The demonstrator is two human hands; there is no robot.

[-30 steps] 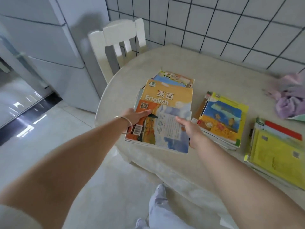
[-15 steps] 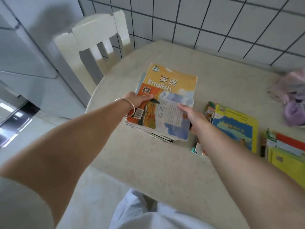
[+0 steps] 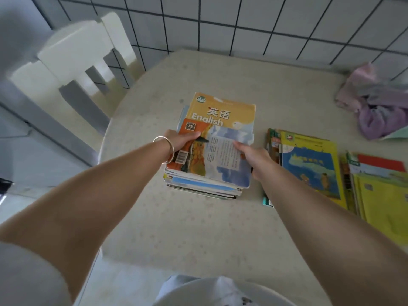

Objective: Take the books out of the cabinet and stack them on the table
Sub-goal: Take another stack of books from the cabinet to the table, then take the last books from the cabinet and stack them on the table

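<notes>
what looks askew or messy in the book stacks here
The stack held by the left hand and right hand is uneven: the top book sits offset toward the person, leaving the English book uncovered beyond it. Lower edges are staggered. A crumpled purple cloth lies at the table's far right.

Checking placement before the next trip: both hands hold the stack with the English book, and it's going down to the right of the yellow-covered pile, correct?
Not quite. The head view shows both hands, left hand and right hand, on the stack, but it sits left of the yellow-covered pile, not right.
</notes>
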